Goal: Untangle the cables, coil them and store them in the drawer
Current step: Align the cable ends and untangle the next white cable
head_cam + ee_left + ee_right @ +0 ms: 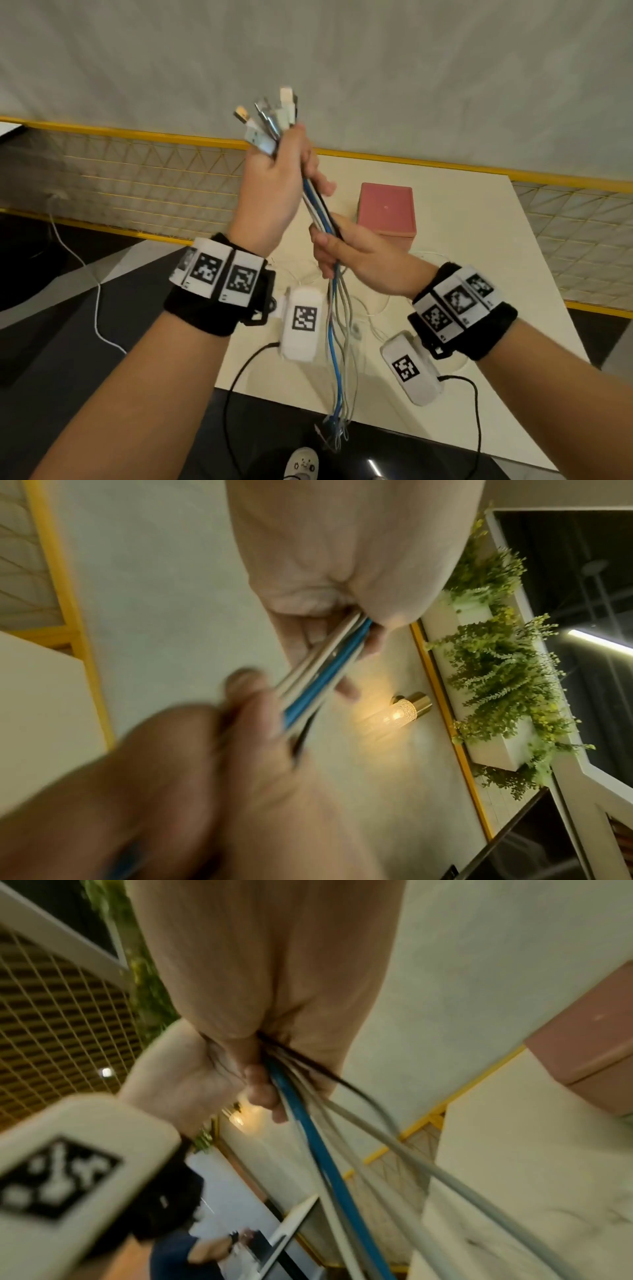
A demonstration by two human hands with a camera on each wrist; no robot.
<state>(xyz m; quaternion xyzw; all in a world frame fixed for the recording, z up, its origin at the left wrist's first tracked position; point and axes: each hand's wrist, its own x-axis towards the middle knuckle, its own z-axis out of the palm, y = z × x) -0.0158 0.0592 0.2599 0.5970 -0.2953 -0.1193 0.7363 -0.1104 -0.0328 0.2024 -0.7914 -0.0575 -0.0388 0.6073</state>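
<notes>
While cables (322, 212) hang plug-ends up above table (462, 274) centre | left hand (274, 192) grip clenched on top | right hand (346, 253) grip clasping bundle just below | long axis near-vertical, tails past near edge.

Straightened cables (337, 329) hang bundled, plugs upward.

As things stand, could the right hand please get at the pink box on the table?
Probably not yet: the right hand grips the cable bundle, as does the left hand. The pink box sits just beyond it with nothing between them.
</notes>
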